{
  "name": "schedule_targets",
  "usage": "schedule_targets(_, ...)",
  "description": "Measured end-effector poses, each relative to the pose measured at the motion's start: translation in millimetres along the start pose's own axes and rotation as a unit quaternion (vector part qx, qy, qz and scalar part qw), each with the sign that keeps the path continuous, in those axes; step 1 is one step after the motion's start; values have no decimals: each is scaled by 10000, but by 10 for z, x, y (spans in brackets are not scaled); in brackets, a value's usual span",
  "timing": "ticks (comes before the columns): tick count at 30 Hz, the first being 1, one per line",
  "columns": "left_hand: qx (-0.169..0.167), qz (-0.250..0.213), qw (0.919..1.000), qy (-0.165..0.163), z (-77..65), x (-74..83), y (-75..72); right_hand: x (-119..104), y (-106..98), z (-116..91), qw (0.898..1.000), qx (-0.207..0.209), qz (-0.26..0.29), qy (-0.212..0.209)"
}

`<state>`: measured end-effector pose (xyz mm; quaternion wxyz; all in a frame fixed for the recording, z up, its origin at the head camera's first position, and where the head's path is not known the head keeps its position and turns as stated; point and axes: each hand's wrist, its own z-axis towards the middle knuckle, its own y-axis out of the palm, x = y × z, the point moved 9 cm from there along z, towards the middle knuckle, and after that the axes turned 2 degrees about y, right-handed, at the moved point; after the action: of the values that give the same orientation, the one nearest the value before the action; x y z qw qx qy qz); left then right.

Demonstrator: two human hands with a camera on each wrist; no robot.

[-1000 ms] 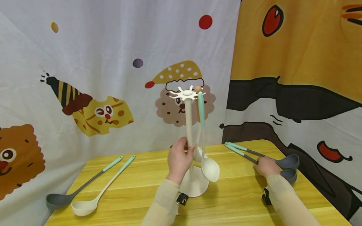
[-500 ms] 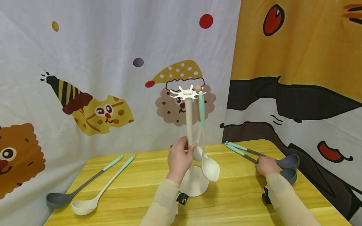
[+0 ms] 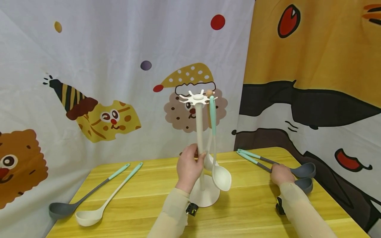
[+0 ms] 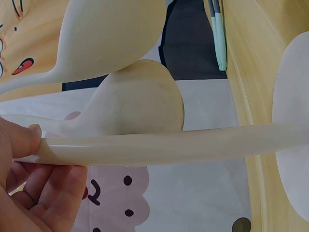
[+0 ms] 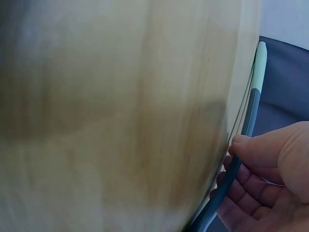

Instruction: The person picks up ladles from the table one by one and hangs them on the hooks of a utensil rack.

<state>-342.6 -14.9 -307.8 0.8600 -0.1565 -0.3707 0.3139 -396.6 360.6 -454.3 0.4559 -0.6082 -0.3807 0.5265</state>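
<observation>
In the head view, a white utensil stand (image 3: 198, 129) with a hooked top stands upright on the table. My left hand (image 3: 190, 168) grips its pole (image 4: 159, 147) between thumb and fingers. A white spoon (image 3: 221, 178) with a mint handle hangs on the stand's right side. Behind it hangs a second white utensil (image 3: 209, 162), partly hidden, with what looks like a brown handle. My right hand (image 3: 281, 174) pinches the dark shaft (image 5: 248, 116) of the nearer grey ladle (image 3: 305, 185), which lies on the table. Beside it lies another grey ladle (image 3: 305, 170).
On the table's left side lie a grey ladle (image 3: 63, 210) and a white ladle (image 3: 89, 217), both with mint handles. The wooden table (image 3: 238, 211) meets a printed cloth (image 3: 119, 49) at its back edge.
My right hand has shifted very slightly to the right along the ladle. The left hand, the stand and the hanging utensils have stayed in place.
</observation>
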Motion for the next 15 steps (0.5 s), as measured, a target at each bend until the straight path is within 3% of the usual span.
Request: schedule_targets(15,43,-20,10000,23,3,-1,7,42,45,60,9999,-45,-106,36)
